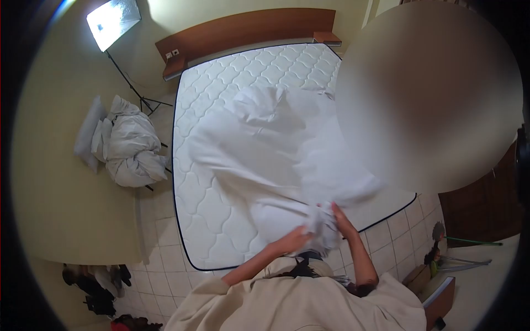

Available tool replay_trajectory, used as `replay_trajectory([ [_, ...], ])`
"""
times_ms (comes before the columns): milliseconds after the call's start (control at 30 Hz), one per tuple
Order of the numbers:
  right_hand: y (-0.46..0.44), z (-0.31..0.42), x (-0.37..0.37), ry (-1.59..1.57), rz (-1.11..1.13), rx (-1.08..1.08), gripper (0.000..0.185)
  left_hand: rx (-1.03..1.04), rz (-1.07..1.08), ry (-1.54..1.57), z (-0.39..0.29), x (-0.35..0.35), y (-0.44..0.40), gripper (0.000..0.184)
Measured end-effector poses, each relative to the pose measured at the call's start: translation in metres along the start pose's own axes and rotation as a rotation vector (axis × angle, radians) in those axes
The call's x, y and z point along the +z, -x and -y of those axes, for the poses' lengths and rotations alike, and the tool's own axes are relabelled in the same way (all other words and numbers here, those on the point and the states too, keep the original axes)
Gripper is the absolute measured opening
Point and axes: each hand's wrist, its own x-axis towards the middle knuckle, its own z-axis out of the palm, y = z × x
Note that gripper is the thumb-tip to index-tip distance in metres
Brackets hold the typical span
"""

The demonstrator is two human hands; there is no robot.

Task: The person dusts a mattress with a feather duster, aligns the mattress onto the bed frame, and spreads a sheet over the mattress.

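Note:
A white sheet (265, 154) lies crumpled and partly spread over the middle of a quilted white mattress (201, 220) with dark blue edging. At the near edge of the bed, close to my body, its gathered end is bunched between my hands. My right hand (338, 215) grips the right side of the bunch, the fingers wrapped into the fabric. On the left side, my left hand (298, 237) is blurred by motion, with its fingers closed on the cloth. Folds of fabric partly hide the fingertips of both hands.
A wooden headboard (248, 25) stands at the far end. To the left are a lit lamp (113, 22) on a stand and a pile of white bedding (132, 143). A large blurred area covers the upper right. Tiled floor (160, 259) surrounds the bed's near side.

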Motion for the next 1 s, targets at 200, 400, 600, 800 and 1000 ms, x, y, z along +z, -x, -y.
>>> replay_trajectory([
  [200, 0.043, 0.043, 0.02, 0.429, 0.032, -0.353, 0.034, 0.15, 0.398, -0.071, 0.029, 0.021, -0.01, 0.043],
  [400, 0.143, 0.017, -0.029, 0.036, -0.484, -0.315, 0.035, -0.253, -0.107, 0.655, 0.099, -0.089, -0.033, 0.061],
  [600, 0.173, 0.042, -0.126, 0.308, -0.556, -0.457, 0.034, 0.036, -0.679, 1.214, 0.106, -0.079, -0.175, 0.061],
  [800, 0.181, 0.056, -0.299, 0.345, -1.058, -0.554, 0.027, 0.153, -1.047, 1.431, 0.084, -0.2, -0.165, 0.049],
  [1000, 0.166, 0.137, -0.364, 0.006, -1.522, -0.811, 0.046, 0.26, -1.287, 1.292, 0.147, -0.214, -0.061, 0.047],
])
